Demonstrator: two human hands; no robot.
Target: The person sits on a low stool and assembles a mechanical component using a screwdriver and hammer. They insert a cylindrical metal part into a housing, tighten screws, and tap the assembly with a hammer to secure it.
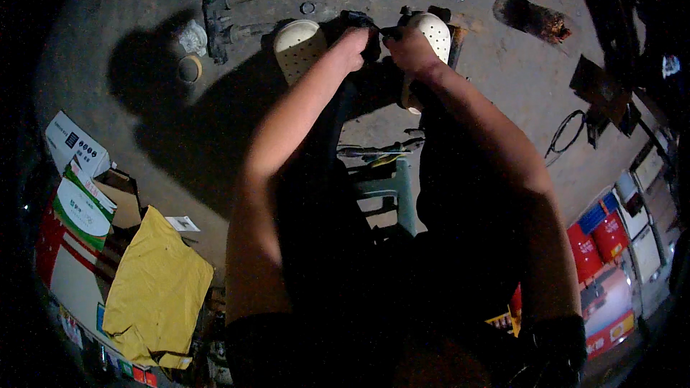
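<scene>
My left hand is closed at a dark, bulky part held low between my feet. Its kind does not show in the dim light. From the other side my right hand comes close, its fingers bent together near that part's right edge. What those fingers grip is hidden in shadow. A cream clog with holes, the left one, lies beyond my left forearm. Just past my right hand is the right clog, with a dark piece behind it.
Between my legs stand a green stool and several thin tools. Left lie a metal frame with rods, a tape roll, boxes and a yellow cloth. Right are a worn board, a cable loop and red packages.
</scene>
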